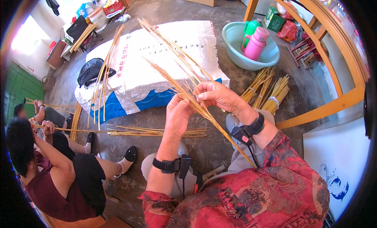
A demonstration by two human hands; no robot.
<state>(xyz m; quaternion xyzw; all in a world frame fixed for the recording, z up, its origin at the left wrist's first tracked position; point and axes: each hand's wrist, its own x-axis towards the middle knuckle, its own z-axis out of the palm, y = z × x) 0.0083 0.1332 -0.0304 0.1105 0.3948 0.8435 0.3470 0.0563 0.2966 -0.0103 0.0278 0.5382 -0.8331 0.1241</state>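
Note:
A long dried grass stalk [220, 130] with a feathery seed head [165, 75] slants across my body, its bare end resting near my lap. My left hand [178, 112] is closed around the stalk just below the plume. Close beside it, my right hand [214, 95] pinches at the leafy part of the same stalk, thumb and fingertips together. Exactly which strands sit in the right fingertips is too small to make out. Beyond my hands, more plumed stalks [172, 43] lie on a white and blue woven sack [184, 31].
Another stalk bundle [104, 75] and a black cap [94, 72] lie on the sack. Loose stalks [153, 132] cross the floor. At right are tied bundles [277, 95], a blue basin [235, 57] holding flasks, and a wooden frame [326, 108]. Two people [55, 177] sit at left, handling stalks.

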